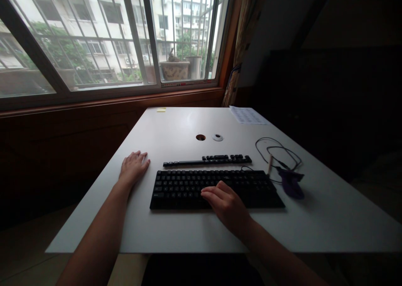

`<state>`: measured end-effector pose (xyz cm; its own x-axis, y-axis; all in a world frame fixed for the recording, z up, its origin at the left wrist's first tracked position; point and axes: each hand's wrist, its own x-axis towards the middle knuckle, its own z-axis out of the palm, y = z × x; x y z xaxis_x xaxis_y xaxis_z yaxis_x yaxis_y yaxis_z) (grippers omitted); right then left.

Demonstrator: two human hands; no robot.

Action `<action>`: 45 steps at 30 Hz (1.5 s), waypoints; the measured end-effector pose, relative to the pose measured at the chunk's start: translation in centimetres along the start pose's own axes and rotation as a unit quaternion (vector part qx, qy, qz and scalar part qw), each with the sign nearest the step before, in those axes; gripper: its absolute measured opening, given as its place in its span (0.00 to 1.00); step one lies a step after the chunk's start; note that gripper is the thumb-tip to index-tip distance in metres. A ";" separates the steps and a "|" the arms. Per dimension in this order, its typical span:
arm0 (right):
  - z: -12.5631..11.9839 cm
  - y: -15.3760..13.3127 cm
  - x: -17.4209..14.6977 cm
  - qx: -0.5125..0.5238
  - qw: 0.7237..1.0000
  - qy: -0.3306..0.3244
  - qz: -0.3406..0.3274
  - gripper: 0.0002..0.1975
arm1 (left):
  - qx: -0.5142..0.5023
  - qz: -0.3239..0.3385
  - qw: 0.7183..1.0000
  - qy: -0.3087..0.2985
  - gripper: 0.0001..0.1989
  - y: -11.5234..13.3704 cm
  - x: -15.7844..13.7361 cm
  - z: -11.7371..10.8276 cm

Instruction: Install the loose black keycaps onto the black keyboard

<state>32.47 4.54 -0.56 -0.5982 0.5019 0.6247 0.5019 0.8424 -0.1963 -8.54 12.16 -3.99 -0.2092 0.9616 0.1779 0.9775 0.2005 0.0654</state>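
A black keyboard (182, 189) lies on the white table (188, 235) in front of me. Over its middle, low near the front rows, is my right hand (224, 200), thumb and fingers pinched together; whatever they may hold is too small or hidden to make out. Keycaps show on the left part, while the front strip looks bare and dark. Behind the keyboard, loose black keycaps (216, 157) are lined up in rows. My left hand (133, 165) rests flat on the table left of the keyboard, fingers stretched out and holding nothing.
Right of the keyboard lie a coiled black cable (293, 152), a purple cloth-like item (292, 184) and a thin light stick (270, 164). Farther back are a round cable hole (201, 137), its white ring cover (217, 137), a printed sheet (248, 115) and a yellow note (161, 109).
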 end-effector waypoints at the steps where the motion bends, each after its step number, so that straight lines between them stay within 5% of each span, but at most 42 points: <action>1: 0.0 -0.1 0.0 -0.009 1.000 0.004 -0.003 0.10 | 0.000 0.001 1.000 0.000 0.30 0.0 0.0 0.0; 45: 0.1 -0.1 -0.4 0.017 0.999 0.032 0.006 0.09 | 0.004 0.007 1.000 0.000 0.30 -0.3 0.2 0.2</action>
<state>32.61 4.27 -0.92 -0.5515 0.4988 0.6686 0.4857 0.8437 -0.2287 -8.87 12.33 -4.12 -0.1951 0.9642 0.1794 0.9806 0.1881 0.0554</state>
